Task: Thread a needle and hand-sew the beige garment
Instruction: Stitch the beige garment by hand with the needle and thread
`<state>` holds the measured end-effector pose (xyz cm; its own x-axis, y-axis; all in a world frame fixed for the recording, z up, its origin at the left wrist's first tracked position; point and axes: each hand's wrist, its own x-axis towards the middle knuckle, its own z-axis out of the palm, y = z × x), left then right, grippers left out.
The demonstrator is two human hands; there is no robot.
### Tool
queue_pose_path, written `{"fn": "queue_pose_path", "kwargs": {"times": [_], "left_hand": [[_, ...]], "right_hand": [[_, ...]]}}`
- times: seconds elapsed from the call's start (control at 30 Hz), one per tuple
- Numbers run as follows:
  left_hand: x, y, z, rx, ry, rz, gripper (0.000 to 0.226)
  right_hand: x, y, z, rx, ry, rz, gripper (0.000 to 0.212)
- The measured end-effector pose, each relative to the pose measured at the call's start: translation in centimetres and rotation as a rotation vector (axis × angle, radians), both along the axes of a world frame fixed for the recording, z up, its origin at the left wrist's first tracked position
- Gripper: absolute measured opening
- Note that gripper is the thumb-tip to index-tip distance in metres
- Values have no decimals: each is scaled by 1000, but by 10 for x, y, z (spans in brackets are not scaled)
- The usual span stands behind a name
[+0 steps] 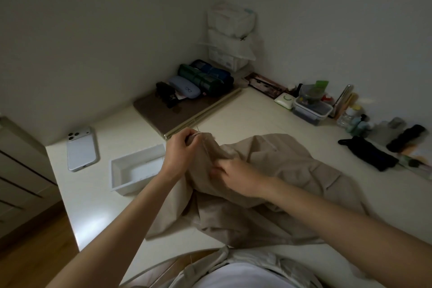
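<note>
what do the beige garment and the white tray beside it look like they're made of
beige garment: looks like thin woven cloth with a matte finish; it falls in soft folds and creases with no shine.
white tray: probably moulded plastic, smooth with a faint sheen; the thin, even walls and rounded rim suggest it.

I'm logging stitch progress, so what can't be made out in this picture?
1. Head view, needle and thread: too small and dim to find near the left hand, which grips the beige garment.
2. Head view, right hand: fingertips motion-blurred, grip unclear.
3. Head view, garment's near end: runs off the bottom edge.
</note>
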<state>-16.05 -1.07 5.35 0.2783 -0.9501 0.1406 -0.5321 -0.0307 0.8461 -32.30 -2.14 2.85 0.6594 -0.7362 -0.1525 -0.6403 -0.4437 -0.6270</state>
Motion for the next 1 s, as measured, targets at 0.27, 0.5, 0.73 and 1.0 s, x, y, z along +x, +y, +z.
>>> {"fn": "queue_pose_path", "kwargs": {"times": [0.27, 0.5, 0.73, 1.0], "left_hand": [[2, 4, -1, -15, -53, -26, 12], [-5, 7, -6, -35, -119, -167, 12], [-9, 12, -5, -69, -191, -258, 13], [0, 10, -8, 1, -225, -248, 8]], "right_hand": [[-11, 2, -3, -120, -80, -81, 30], [9, -17, 24, -171, -250, -250, 31], [19, -22, 27, -22, -296, -333, 24], [13, -38, 48, 27, -454, -460, 24]]}}
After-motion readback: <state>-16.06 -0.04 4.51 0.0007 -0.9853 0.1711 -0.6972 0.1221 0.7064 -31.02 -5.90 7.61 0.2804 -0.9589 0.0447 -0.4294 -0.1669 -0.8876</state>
